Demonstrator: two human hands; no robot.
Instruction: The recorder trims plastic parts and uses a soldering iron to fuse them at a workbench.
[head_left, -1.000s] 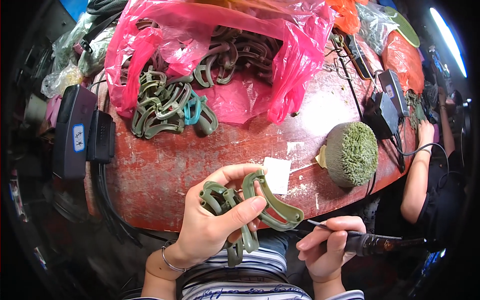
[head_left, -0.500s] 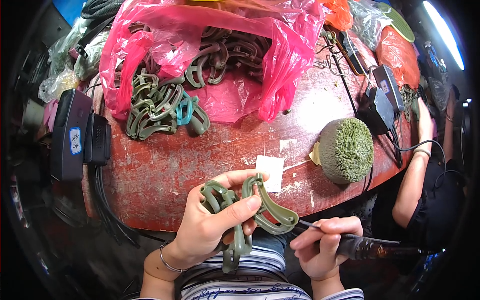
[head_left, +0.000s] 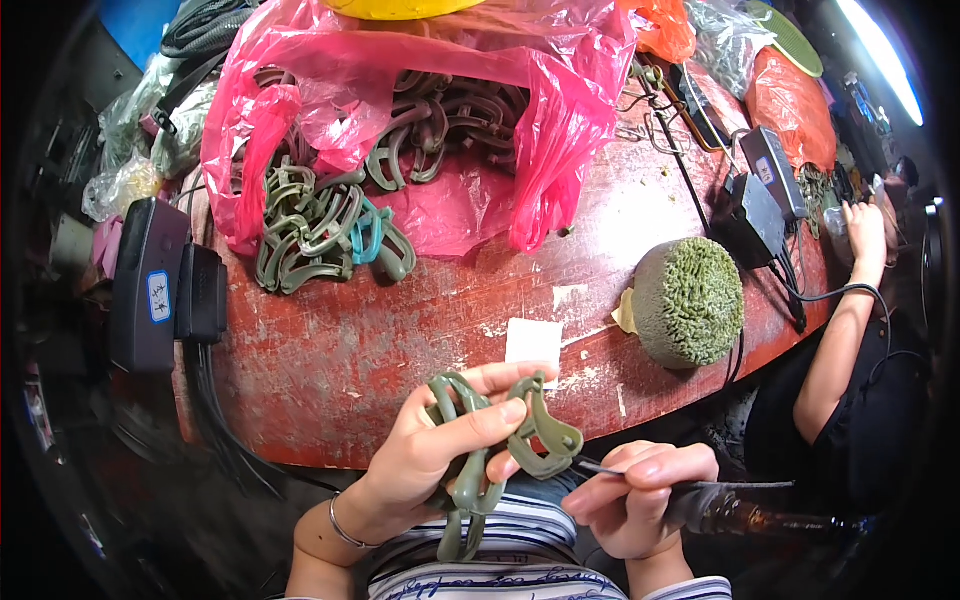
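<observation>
Above my lap, my left hand (head_left: 425, 450) pinches several glossy olive-green moulded pieces between thumb and fingers. A curved, hollow green frame (head_left: 562, 430) points right out of the grip. Another green piece (head_left: 468, 488) hangs down below the palm. My right hand (head_left: 640, 500) is closed round a thin-tipped tool (head_left: 750, 518) with a dark and brownish handle. Its slim metal tip points left at the lower end of the curved frame; whether they touch I cannot tell. The palm of the left hand hides part of the pieces.
A pink plastic bag (head_left: 570, 130) full of similar pieces lies on the worn red table (head_left: 400, 370), with a green pile (head_left: 310, 225) at its mouth. A white paper (head_left: 533, 342), a rough green cylinder (head_left: 690, 300) and black power adapters (head_left: 750, 215) lie about. A co-worker's arm (head_left: 845, 330) is at right.
The curved frame in my left hand has tilted and sits a little lower. My right hand with the tool has shifted slightly left. The co-worker's hand has moved right. The view has shifted a little.
</observation>
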